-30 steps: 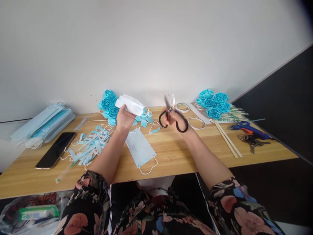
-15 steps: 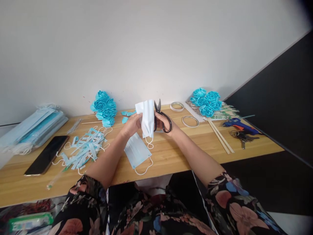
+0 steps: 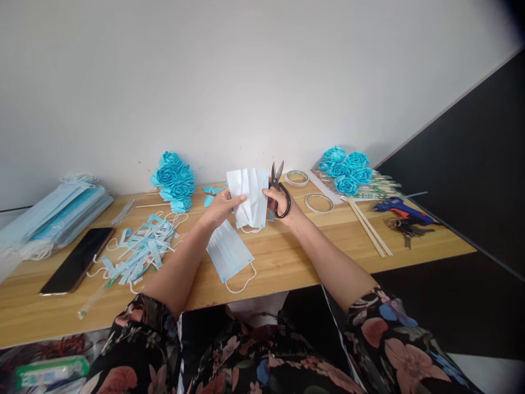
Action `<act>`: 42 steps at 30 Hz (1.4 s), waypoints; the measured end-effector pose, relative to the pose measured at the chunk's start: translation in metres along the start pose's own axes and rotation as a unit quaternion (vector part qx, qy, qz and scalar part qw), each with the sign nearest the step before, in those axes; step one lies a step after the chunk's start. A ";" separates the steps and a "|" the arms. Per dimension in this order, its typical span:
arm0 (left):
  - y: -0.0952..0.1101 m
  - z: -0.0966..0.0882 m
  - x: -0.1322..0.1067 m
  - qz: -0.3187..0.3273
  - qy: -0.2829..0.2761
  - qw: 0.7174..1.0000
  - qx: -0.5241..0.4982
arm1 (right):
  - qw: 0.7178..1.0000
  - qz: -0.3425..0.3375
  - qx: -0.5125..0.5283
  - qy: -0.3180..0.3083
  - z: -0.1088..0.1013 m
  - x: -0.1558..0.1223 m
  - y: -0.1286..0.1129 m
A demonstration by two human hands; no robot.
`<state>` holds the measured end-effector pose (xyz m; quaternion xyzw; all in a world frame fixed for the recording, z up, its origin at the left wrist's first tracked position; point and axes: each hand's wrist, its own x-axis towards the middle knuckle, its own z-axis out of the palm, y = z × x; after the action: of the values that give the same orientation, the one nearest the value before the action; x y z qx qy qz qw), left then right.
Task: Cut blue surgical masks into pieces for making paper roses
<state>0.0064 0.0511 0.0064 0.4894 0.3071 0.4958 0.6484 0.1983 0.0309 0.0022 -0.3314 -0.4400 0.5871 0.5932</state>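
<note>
Between my hands is a pale face mask (image 3: 251,205), held up above the table with its pleats partly spread and an ear loop hanging at its lower edge. My left hand (image 3: 223,207) grips its left side, thumb across the front. My right hand (image 3: 281,203) pinches the right edge and also carries black-handled scissors (image 3: 278,175), their blades pointing up and slightly apart. Below my left hand, a second light-blue face mask (image 3: 229,250) lies flat on the table with one ear loop toward me. Small blue scraps (image 3: 214,190) lie behind my left hand.
Cut mask strips (image 3: 143,249), a phone (image 3: 77,260) and a stack of masks (image 3: 53,219) are on the left. Blue fabric-like roses stand in two bunches (image 3: 176,180) (image 3: 348,169). Right: tape rolls (image 3: 319,203), wooden sticks (image 3: 371,227), a glue gun (image 3: 406,210), keys (image 3: 408,230).
The mask has been turned and spread wider, so its front now faces me more. My right hand and the scissors have shifted slightly right.
</note>
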 end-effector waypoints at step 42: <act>-0.003 0.020 0.001 0.030 0.135 0.970 -0.199 | 0.985 -0.052 -0.161 0.036 0.011 -0.010 -0.001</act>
<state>0.0252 0.0454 0.0107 0.2883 0.2723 0.6274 0.6701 0.1897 0.0195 0.0063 -0.4202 -0.5239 0.4643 0.5773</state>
